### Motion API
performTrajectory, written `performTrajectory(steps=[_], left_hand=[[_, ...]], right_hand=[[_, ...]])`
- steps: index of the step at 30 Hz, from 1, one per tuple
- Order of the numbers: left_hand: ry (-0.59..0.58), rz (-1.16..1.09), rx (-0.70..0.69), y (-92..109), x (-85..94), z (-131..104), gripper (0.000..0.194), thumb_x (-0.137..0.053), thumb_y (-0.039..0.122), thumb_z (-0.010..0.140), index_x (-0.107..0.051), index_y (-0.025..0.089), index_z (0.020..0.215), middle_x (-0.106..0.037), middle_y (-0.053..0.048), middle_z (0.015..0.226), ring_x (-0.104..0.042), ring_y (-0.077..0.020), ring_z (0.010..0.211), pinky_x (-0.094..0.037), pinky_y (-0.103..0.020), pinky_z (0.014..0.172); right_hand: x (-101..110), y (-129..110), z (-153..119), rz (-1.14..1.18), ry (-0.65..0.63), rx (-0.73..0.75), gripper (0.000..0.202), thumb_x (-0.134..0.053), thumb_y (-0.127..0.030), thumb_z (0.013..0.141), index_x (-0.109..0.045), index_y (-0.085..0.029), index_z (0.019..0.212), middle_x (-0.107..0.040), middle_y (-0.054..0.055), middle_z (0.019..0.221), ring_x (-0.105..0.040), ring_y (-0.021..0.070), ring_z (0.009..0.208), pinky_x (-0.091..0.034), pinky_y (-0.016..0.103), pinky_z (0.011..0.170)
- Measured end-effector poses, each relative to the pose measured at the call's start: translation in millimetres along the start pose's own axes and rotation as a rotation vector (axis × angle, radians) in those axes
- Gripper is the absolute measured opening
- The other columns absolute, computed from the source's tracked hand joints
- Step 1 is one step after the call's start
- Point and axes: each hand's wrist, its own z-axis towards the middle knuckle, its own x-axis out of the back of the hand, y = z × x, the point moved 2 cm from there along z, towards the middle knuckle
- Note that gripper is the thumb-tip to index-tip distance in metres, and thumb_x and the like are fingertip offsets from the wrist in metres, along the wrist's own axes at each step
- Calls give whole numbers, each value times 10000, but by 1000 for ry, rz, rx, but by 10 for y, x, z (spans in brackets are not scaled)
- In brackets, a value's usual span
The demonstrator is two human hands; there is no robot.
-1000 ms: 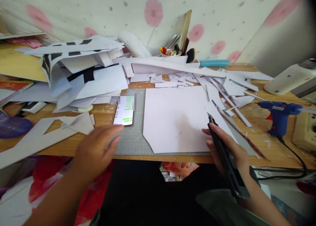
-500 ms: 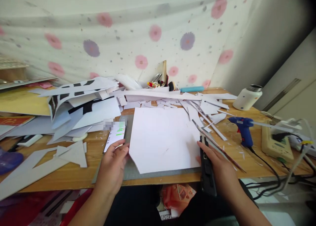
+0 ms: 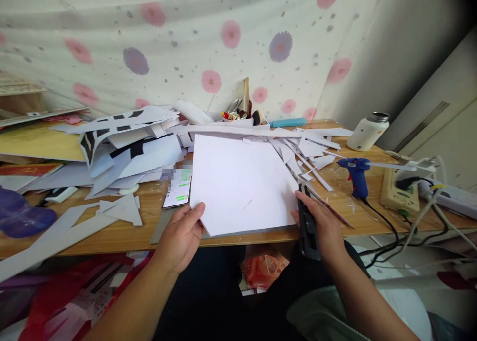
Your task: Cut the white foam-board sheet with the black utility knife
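A white board [image 3: 242,187] with one cut-off corner at its lower left is in front of me, its near edge above the grey cutting mat [image 3: 160,227]. My left hand [image 3: 182,237] pinches its lower left edge, thumb on top and fingers beneath. In my right hand [image 3: 325,222] is a black utility knife [image 3: 308,227], its handle pointing down toward me. The fingertips of that hand are at the board's right edge; whether they also grip it is partly hidden. A phone [image 3: 177,192] with a lit screen lies just left of the board.
A blue glue gun [image 3: 358,177] with a cord stands right, near a power strip [image 3: 398,197]. White offcuts [image 3: 316,160] litter the back right, by a white bottle [image 3: 368,131]. Stacked sheets [image 3: 149,157] and paper strips [image 3: 67,227] occupy the left.
My left hand has closed on the board's edge, and the board's far side has risen, covering more of the scraps behind. The knife stays in my right hand. The view has tilted down slightly.
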Motion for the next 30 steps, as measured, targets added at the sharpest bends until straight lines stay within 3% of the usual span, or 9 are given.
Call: performTrajectory(steps=[8,13,17,21,26,30], left_hand=[[-19,4,-80,87,246,-167,433,-821,367,654,-723,169,1026,-749,-98,988,-661,-325,1049,-597,-410,822],[10,-62,-18,-98,229,-183,438,-814,364,665,-708,203,1058,-750,-78,1007,-670,-308,1044,-606,-402,812],[103,-153,71,-311,163,-211,390,-820,347,653,-712,216,1004,-752,-63,1013,-672,-289,1044,-609,-359,812],[173,-169,178,-480,108,-205,414,-839,336,631,-695,248,1009,-742,-26,1074,-664,-269,1063,-608,-310,782],[115,-199,307,-599,32,-141,641,-878,401,548,-647,241,1124,-735,-56,1101,-673,-313,1026,-606,-363,732],[28,-215,421,-669,10,-125,616,-891,409,528,-654,210,1061,-748,-76,1029,-691,-312,962,-589,-362,692]], right_hand=[[6,-26,-11,39,71,-89,510,-604,-411,874,-554,-196,1334,-671,126,1205,-669,285,1036,-535,466,912],[34,-15,24,92,88,-136,555,-627,-431,853,-534,-197,1348,-662,114,1221,-660,282,1053,-534,446,917],[50,46,42,34,86,-137,507,-607,-398,871,-548,-181,1325,-669,126,1194,-675,281,1022,-557,448,883],[46,-15,1,-71,131,29,447,-606,-329,881,-564,-188,1303,-675,152,1177,-635,319,1117,-545,501,909],[-19,-268,-72,-78,-39,353,515,-636,-348,871,-509,-221,1353,-650,125,1262,-556,317,1239,-492,534,999],[-49,-298,-111,-79,-58,395,531,-651,-380,865,-515,-215,1351,-668,124,1227,-596,305,1180,-549,475,929]])
